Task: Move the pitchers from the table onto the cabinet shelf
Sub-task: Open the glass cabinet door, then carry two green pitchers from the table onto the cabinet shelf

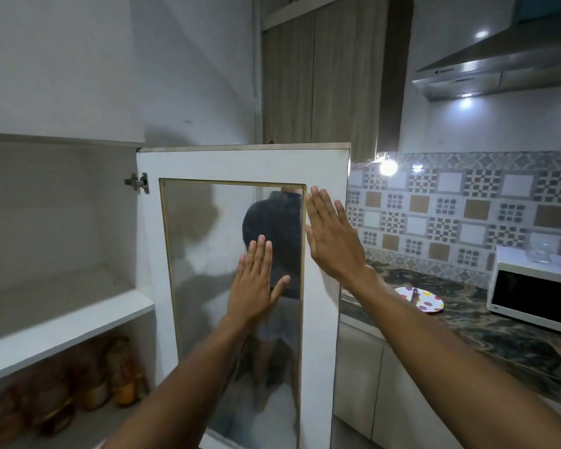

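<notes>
A white cabinet door (240,163) with a glass panel stands swung open in front of me. My left hand (255,283) lies flat on the glass with fingers spread. My right hand (332,236) rests flat on the door's right frame, also holding nothing. To the left, the open cabinet shows a bare white upper shelf (62,322). No pitcher or table is in view.
Brownish jars (88,380) stand on the lower cabinet level. At the right runs a dark marble counter (467,319) with a dotted plate (420,298) and a white microwave (535,290). A range hood (499,66) hangs above; patterned tiles cover the wall.
</notes>
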